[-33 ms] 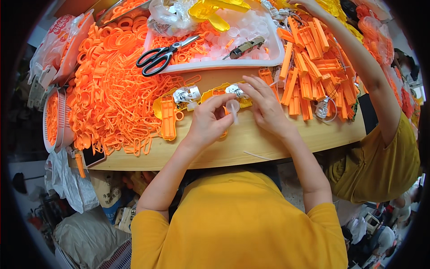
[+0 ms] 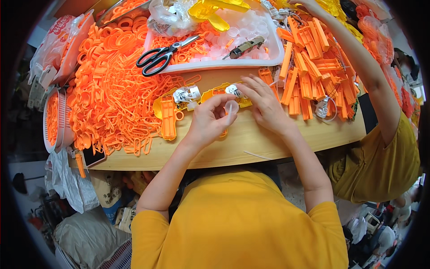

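Note:
Between the thumb and fingers of my left hand (image 2: 208, 120) is a small translucent round plastic cap (image 2: 231, 106) with a pale stem hanging below it. My right hand (image 2: 268, 110) is open, its fingers stretched out beside the right yellow shell (image 2: 246, 103), which carries a white motor unit (image 2: 234, 90). Partly behind my left hand lies another yellow shell (image 2: 157, 109) with an orange battery tray (image 2: 168, 119) and a white motor unit (image 2: 187, 93). Whether my right fingertips touch the shell I cannot tell.
Loose orange rings and clips (image 2: 116, 89) heap up on the left. A white tray (image 2: 210, 67) at the back holds translucent caps, with scissors (image 2: 162, 56) and a cutter tool (image 2: 245, 48) on it. Orange battery trays (image 2: 309, 67) pile up right, near a co-worker's arm (image 2: 367, 62).
The translucent cap has shifted slightly to the left and its stem has tilted in my left hand. The fingers of my right hand have moved a little.

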A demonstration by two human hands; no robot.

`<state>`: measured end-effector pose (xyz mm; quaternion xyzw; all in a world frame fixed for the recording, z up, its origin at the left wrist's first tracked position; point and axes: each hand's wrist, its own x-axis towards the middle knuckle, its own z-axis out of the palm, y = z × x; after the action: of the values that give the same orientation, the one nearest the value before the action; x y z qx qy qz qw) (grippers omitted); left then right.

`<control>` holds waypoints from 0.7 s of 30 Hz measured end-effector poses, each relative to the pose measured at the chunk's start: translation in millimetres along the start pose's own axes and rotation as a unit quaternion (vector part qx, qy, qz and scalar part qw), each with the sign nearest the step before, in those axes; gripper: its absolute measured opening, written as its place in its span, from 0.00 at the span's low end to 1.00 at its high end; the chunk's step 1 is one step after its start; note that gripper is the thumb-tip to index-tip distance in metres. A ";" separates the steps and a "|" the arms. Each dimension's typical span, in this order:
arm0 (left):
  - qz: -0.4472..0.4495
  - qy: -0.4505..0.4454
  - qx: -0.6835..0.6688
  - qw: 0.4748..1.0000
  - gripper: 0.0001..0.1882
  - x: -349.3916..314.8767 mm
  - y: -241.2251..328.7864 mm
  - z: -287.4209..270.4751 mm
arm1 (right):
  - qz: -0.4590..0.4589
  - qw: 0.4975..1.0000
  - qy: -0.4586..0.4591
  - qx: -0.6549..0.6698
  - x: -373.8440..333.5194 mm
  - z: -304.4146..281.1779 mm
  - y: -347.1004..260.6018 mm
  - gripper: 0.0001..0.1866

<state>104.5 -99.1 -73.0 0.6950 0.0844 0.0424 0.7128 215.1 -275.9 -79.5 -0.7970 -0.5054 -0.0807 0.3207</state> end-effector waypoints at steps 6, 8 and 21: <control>0.006 -0.058 0.007 0.998 0.15 -3.5 6.7 -8.3 | -0.025 0.997 -0.067 0.013 -5.6 -8.1 10.6 0.37; -0.023 -0.076 -0.024 0.997 0.15 -3.4 10.3 -6.9 | -0.022 0.996 -0.079 0.039 -8.9 -10.2 7.4 0.37; 0.104 -0.082 0.265 0.955 0.15 12.5 15.2 1.5 | 0.022 0.982 -0.090 0.166 -11.2 -10.8 14.3 0.33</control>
<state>117.9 -97.9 -58.6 0.8649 -0.0390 0.0353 0.4993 224.1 -294.7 -82.3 -0.7478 -0.5210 0.0831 0.4031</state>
